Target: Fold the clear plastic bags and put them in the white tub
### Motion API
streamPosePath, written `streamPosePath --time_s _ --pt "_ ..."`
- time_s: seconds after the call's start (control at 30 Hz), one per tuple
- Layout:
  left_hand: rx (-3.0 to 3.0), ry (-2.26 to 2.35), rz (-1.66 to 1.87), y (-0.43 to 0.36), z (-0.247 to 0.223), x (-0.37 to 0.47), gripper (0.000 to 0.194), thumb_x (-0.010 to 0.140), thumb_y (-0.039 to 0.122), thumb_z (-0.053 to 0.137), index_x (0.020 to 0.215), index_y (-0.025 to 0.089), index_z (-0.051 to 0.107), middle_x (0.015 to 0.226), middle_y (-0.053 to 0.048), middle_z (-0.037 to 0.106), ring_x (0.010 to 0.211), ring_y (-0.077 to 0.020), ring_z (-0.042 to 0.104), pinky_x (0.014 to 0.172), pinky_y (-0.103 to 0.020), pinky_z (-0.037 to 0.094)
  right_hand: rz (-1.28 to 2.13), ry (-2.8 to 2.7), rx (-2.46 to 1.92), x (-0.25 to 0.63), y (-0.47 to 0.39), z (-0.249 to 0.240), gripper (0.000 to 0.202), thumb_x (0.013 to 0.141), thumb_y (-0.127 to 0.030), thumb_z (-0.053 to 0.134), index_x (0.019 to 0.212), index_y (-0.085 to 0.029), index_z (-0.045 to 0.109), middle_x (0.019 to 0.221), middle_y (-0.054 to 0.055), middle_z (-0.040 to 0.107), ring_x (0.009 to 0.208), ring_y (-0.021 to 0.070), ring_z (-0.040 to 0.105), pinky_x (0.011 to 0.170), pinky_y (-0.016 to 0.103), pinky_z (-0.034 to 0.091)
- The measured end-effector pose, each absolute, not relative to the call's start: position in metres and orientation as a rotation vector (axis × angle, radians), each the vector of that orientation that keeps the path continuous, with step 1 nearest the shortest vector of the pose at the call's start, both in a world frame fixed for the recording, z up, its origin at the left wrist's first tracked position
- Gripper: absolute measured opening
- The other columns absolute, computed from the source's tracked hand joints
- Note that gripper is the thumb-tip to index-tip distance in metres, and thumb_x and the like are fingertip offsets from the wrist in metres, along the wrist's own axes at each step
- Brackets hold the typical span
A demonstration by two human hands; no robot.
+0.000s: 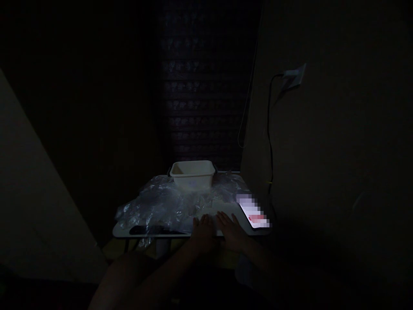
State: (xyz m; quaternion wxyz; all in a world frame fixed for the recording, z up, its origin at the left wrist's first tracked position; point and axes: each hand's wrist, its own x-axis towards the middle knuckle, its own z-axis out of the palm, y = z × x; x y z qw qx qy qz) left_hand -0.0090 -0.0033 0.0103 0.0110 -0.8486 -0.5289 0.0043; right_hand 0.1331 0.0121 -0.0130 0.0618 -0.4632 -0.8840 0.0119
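Both hands rest at the front edge of a small white table (121, 231) in a very dark room. My left hand (203, 232) lies palm down near the middle, its fingers touching the tabletop beside crumpled clear plastic (158, 206). Just to its right, my right hand (231, 231) is flat too, fingers spread, with nothing seen in it. Under or just beyond the fingertips is a pale flat area whose nature I cannot make out. A lit phone (253, 212) lies right of my right hand.
A white rectangular tub (192, 176) stands at the back of the table, with plastic around it. A dark cable (269, 129) hangs from a wall outlet (294, 77) on the right. Behind the table is a dark window covering (196, 99).
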Motion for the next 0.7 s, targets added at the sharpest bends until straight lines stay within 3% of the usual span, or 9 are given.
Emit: streamPosePath --time_s 0.17,0.7 --pt "-2.646 -1.419 -0.033 0.0015 0.0027 -0.0102 0.069 0.064 0.049 0.029 0.118 0.007 0.016 0.124 -0.015 0.014 0.112 -0.0271 0.007 0.085 -0.05 0.004 0.0 -2.676 -1.377 0.1329 0.0114 -0.0115 0.07 0.061 -0.038 0.04 0.119 -0.01 0.014 0.124 0.011 0.015 0.113 0.0222 0.006 0.087 0.045 0.0" --pt "-2.642 -1.461 0.07 -0.0021 0.0078 -0.0037 0.067 0.064 0.042 0.032 0.116 0.002 0.018 0.121 -0.019 0.018 0.111 -0.0277 0.01 0.084 -0.05 0.006 -0.039 -2.673 -1.357 0.1288 0.0096 -0.0109 0.068 0.061 -0.035 0.04 0.118 -0.008 0.016 0.124 0.013 0.017 0.112 0.0219 0.008 0.087 0.045 -0.003"
